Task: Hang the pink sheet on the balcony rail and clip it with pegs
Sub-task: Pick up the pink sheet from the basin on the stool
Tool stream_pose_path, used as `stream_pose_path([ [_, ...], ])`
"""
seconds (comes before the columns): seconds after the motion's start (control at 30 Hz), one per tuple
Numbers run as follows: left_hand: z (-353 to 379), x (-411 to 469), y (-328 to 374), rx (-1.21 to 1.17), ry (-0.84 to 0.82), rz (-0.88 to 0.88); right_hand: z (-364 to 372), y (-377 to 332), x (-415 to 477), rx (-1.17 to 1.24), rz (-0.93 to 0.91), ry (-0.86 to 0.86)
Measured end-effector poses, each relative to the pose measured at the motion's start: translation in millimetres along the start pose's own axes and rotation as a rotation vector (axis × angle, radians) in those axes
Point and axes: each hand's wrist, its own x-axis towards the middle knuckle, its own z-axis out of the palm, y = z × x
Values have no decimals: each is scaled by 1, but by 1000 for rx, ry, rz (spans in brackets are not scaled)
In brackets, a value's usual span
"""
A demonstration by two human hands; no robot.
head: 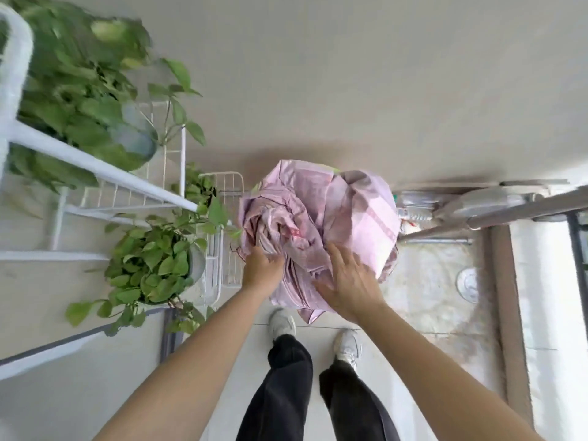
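Pink sheet [318, 224], bundled: left hand [262, 268] clenching folds, right hand [351, 288] lying spread atop. Risk: trailing fabric snagging plant rack [105, 176].

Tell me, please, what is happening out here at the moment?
A person is gathering up a crumpled pink sheet. The left hand grips a fold of it, and the right hand lies flat and open on the bundle. Potted plants stand on a white rack to the left. Nothing is hung or pegged yet.
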Motion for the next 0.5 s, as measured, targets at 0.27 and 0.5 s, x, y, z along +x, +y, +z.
stream_pose_path([
  [0.27, 44, 66, -21, -110, -42, -41, 61, 12, 59, -95, 185, -112],
  [0.5, 26, 72, -23, -565, -100, -275, 49, 0, 41, -30, 4, 58],
])
